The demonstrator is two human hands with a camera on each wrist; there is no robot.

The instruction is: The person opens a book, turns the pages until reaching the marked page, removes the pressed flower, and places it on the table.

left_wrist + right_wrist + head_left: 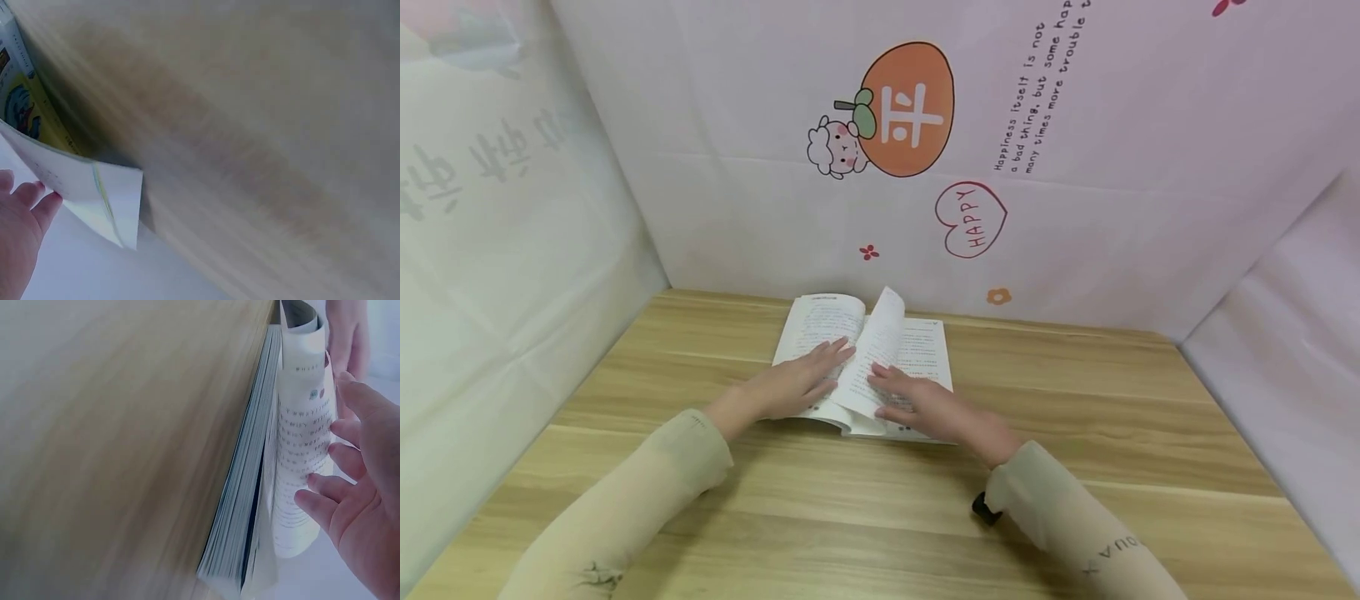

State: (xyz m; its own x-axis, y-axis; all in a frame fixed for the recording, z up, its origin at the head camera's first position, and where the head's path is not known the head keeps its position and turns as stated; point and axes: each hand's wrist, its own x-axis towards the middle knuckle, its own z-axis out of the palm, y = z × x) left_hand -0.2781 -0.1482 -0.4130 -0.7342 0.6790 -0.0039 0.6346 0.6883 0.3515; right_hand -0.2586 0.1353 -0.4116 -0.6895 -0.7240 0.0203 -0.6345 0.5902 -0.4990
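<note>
Book [925, 346], laid open on worktop [820, 517]; left hand [792, 383], right hand [925, 405] spread; lifted page [883, 332] is best eased over uncreased.

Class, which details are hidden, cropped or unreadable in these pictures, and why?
Head view: most print on the book, too small to read.
Left wrist view: coloured cover and left hand, cropped by the left edge.
Right wrist view: right hand, cropped by the right edge.

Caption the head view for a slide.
Left hand and right hand on an open book, a page raised between them, wood-grain table below.
</note>
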